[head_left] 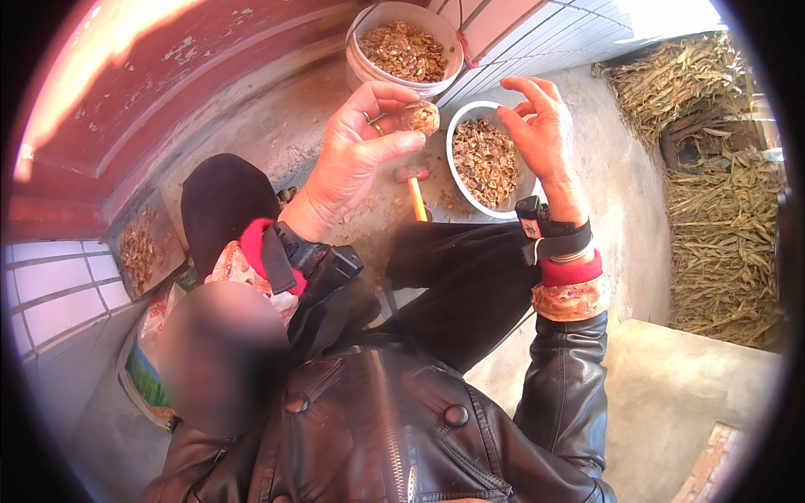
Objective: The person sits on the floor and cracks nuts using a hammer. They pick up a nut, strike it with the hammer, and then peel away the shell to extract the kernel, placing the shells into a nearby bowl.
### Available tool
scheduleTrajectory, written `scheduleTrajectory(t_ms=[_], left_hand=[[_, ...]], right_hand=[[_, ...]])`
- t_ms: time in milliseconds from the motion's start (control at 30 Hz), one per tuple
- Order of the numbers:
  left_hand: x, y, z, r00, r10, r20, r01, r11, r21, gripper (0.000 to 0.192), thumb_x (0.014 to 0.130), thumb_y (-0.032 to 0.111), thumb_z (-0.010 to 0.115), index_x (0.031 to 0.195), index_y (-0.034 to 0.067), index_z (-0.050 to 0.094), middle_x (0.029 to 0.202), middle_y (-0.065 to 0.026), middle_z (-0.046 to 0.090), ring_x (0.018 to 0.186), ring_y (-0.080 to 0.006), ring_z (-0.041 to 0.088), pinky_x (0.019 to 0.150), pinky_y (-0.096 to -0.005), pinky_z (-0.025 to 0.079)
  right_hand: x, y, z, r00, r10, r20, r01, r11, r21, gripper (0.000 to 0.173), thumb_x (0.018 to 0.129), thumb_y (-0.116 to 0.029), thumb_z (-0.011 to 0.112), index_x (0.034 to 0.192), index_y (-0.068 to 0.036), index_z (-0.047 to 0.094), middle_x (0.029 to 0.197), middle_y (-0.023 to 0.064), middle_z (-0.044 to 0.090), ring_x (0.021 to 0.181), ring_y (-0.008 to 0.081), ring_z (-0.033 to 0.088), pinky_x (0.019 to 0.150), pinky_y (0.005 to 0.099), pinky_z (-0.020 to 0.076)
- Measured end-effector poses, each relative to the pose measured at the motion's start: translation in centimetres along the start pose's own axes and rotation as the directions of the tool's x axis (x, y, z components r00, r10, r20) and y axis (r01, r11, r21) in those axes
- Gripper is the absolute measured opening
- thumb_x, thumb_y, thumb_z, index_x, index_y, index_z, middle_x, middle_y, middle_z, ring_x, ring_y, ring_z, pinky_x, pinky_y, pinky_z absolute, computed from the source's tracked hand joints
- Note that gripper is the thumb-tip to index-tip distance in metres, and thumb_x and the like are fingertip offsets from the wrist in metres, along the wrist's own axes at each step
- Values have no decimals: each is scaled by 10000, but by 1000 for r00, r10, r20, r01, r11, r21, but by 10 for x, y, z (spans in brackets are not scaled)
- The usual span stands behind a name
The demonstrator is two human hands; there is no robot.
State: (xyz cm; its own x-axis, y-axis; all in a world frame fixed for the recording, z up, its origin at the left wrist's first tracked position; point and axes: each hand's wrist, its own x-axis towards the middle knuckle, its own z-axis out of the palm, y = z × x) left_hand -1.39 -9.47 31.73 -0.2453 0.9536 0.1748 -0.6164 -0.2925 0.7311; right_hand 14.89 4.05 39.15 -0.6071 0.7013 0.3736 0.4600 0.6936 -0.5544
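Observation:
A walnut [420,118], its shell partly broken open, is held between the thumb and fingers of my left hand [358,148]. My right hand [538,129] is raised over the right side of a white basin [450,148] of shell pieces [484,163], fingers bent and apart, with nothing visible in them. Below my left hand's fingertips, a hammer [412,174] with a red head and yellow handle lies on the floor; my leg hides the handle's end. Behind both hands stands a white bucket [355,66] holding many brown kernel pieces [402,50].
To the left, a shallow tray [170,220] holds brown bits, beside a printed sack [141,377]. Stacks of dry stalks [723,239] lie at the right. A tiled wall [547,38] rises behind the basin, and a red surface [157,82] runs along the upper left.

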Motion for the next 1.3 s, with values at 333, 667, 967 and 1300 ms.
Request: scheduleTrajectory(t_ms=[333,667,967,1300], left_hand=[[-4,-19,-27,995,95,-23,-90,985,149,377,791,-59,637,1141,34,530,1035,-33,591,962,-108,569,851,-257,481],[-5,-25,-36,1000,0,-32,-1,999,-33,350,820,23,626,1159,36,538,1026,-35,603,966,-126,583,804,-271,492],[-4,-22,-34,995,-88,-38,88,996,10,388,825,63,615,1199,33,517,1072,-63,591,959,-136,575,794,-288,482],[-7,-25,-38,982,-190,-2,189,979,-77,281,819,56,638,1080,31,534,1001,-74,618,908,-168,632,765,-287,510]], right_hand=[[-28,-30,56,978,-86,191,1,913,408,145,785,15,674,926,0,644,861,36,612,785,100,622,703,229,488],[-21,-1,67,964,18,264,-182,769,612,79,816,-14,646,872,-13,590,800,2,603,700,78,592,564,220,512],[-18,4,56,983,-96,154,45,952,301,267,745,-43,691,1009,-73,662,978,55,605,675,117,595,632,260,480],[-27,-12,74,966,-232,111,193,939,285,131,773,-43,678,900,-44,648,794,73,621,658,185,625,597,278,482]])
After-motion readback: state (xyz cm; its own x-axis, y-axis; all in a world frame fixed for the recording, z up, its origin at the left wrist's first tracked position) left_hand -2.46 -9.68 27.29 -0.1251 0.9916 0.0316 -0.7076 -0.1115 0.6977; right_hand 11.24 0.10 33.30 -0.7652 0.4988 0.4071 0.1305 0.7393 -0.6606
